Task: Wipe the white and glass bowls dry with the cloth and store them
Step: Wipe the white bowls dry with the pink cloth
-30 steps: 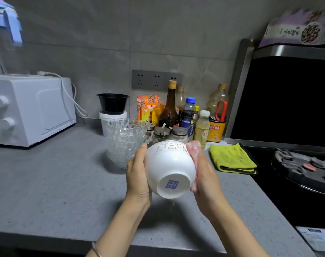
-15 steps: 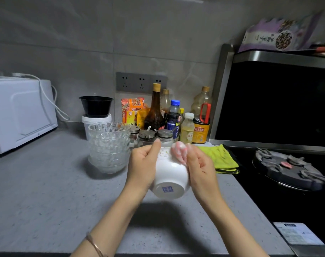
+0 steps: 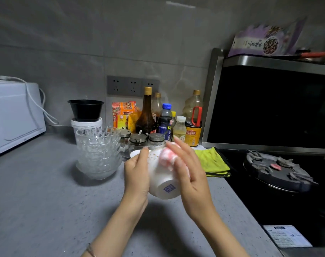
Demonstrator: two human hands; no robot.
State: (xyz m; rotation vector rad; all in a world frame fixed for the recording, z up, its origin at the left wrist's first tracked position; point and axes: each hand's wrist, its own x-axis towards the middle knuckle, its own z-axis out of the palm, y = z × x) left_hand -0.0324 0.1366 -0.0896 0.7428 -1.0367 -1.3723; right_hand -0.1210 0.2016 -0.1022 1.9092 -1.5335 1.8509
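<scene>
Since half a second ago my right hand (image 3: 191,179) has flattened, its fingers now straight and pressing the pink cloth (image 3: 166,158) against the upper wall of the white bowl (image 3: 163,180). My left hand (image 3: 136,175) grips the opposite side, thumb curled to the rim, holding the bowl above the counter (image 3: 46,201) with its marked base toward me. Farther back on the left stands the stack of glass bowls (image 3: 98,153).

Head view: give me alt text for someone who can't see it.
The left hand grips a tilted white bowl, base toward the camera, while the right hand presses a pink cloth against its side, above a grey counter. A stack of glass bowls stands at left; a folded yellow cloth lies at right beside a black stove.
</scene>
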